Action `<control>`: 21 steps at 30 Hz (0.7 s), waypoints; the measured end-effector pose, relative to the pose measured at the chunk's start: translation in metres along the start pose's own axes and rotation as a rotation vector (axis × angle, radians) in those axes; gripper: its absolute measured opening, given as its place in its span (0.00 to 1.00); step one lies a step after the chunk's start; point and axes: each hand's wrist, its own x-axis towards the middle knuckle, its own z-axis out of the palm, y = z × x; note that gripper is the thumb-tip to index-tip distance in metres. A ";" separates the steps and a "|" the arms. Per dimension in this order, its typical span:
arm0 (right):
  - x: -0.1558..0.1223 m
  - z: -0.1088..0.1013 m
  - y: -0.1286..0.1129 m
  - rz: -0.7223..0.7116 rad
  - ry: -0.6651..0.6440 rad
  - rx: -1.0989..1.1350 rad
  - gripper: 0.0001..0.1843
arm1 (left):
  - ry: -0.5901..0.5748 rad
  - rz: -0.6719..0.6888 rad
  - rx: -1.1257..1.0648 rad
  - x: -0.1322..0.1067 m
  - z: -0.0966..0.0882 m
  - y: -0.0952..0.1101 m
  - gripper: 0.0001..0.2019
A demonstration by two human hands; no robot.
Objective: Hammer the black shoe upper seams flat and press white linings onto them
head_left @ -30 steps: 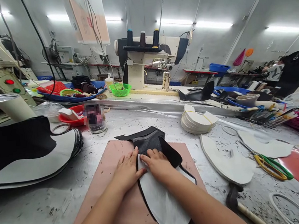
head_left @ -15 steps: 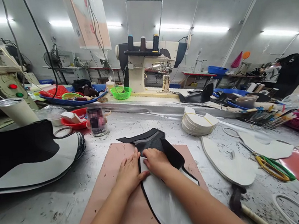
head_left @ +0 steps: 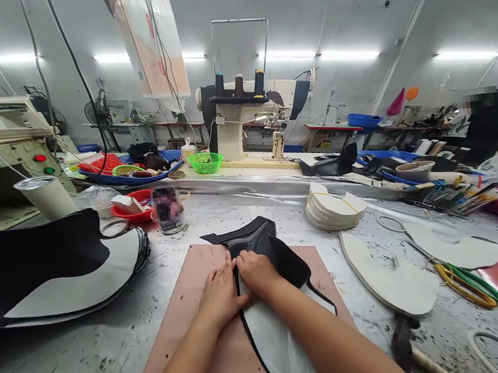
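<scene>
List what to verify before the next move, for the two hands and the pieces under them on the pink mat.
1. Left hand flat on the pink mat, at the edge of the white piece: ok.
2. Right hand pressing where the white piece meets the black piece: ok.
3. Black piece wholly on the mat: not ok, it overhangs the far edge.
4. Edges of the two pieces lined up: cannot tell, the hands cover them.
5. Scissors apart from both hands: ok.

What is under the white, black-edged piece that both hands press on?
A pink mat, lying on the grey table. The part beneath the white piece, left hand and right hand is covered.
</scene>
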 end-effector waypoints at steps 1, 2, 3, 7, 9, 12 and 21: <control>0.000 0.000 0.001 -0.004 0.004 0.001 0.09 | -0.003 0.002 -0.001 0.000 -0.001 0.000 0.48; -0.001 -0.001 0.001 -0.006 0.007 0.004 0.09 | -0.007 0.005 -0.002 0.000 -0.002 0.001 0.49; -0.002 -0.001 0.002 -0.005 0.010 0.009 0.09 | -0.011 0.009 -0.003 0.000 -0.003 0.001 0.49; -0.011 -0.002 0.004 0.022 0.004 0.034 0.08 | -0.022 0.011 -0.012 0.000 -0.005 0.002 0.47; -0.015 -0.002 0.005 0.029 -0.007 0.056 0.08 | -0.028 0.005 -0.016 0.000 -0.005 0.002 0.48; -0.019 -0.002 0.007 0.009 -0.022 0.093 0.09 | -0.035 -0.002 -0.016 0.001 -0.004 0.002 0.48; -0.021 -0.009 0.011 0.047 -0.055 0.167 0.06 | -0.035 0.009 0.001 0.001 -0.005 0.001 0.47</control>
